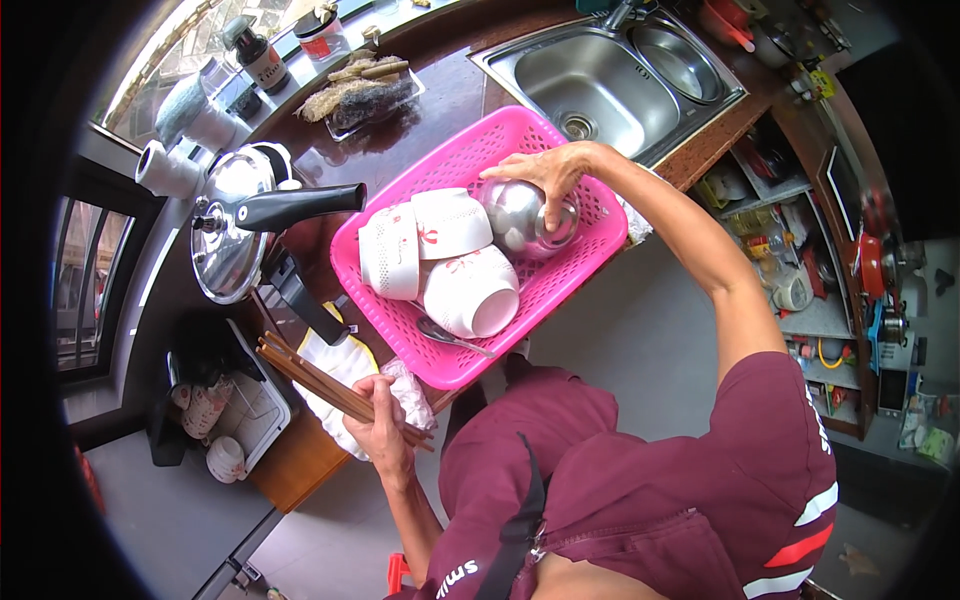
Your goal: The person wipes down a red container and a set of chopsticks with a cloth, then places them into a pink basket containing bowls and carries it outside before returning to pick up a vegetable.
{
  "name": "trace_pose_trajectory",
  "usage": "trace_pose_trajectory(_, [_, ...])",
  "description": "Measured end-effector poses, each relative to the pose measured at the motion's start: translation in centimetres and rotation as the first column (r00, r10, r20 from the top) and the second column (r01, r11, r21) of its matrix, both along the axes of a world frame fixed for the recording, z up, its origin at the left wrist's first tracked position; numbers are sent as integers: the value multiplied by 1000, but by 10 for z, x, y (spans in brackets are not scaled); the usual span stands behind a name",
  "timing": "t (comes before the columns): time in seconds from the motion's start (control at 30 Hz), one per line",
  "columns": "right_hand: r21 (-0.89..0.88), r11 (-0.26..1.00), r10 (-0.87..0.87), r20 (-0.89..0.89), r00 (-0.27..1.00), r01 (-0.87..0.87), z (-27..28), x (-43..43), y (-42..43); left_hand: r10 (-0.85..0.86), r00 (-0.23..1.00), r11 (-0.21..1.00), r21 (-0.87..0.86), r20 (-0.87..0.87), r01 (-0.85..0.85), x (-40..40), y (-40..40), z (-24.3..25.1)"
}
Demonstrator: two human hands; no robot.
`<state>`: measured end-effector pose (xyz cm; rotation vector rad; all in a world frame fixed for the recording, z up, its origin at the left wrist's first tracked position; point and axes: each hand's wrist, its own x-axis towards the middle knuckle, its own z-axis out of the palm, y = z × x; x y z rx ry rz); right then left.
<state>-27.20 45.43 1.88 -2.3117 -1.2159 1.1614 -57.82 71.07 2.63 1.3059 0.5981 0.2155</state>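
Observation:
My left hand (381, 424) grips a bundle of brown wooden chopsticks (322, 386), held off the counter's front edge. With fingers spread, my right hand (551, 176) rests over a shiny stainless steel bowl (517, 214) that lies bottom-up in a pink perforated plastic basket (424, 371). Several white bowls with red prints share the basket: one tilted bowl (388, 251) at the left, another bowl (450, 223) behind, and a third bowl (469, 292) in front with its foot facing me. A metal spoon (450, 337) lies along the basket's near side.
A steel sink (600, 82) is set into the counter at the far right. A pressure cooker (232, 225) with black handles stands left of the basket. White cloths (330, 382) lie by the front edge. A tray of scrubbers (367, 97) sits behind; a dish rack (259, 420) stands lower left.

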Motion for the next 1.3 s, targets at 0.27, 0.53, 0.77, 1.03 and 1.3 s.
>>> trace_pose_trajectory(0.27, [128, 989, 49, 222, 974, -79, 23, -39, -20, 100, 995, 994, 54, -23, -99, -20, 17, -7])
trace_pose_trajectory(0.53, [21, 997, -71, 226, 972, 68, 30, -47, -33, 98, 995, 995, 5, -20, -98, -16, 13, -5])
trace_pose_trajectory(0.77, [-251, 967, -12, 108, 994, 39, 33, -17, 1, 80, 996, 996, 40, -35, -79, -22, 13, -8])
trace_pose_trajectory(1.03, [-103, 987, -92, 289, 953, 126, -40, 10, 62, 95, 993, 995, -9, -63, -96, -28, 11, -10])
trace_pose_trajectory(1.3, [-201, 967, -117, 190, 975, 155, -39, 4, 41, 92, 993, 995, -33, -69, -94, -31, 10, -12])
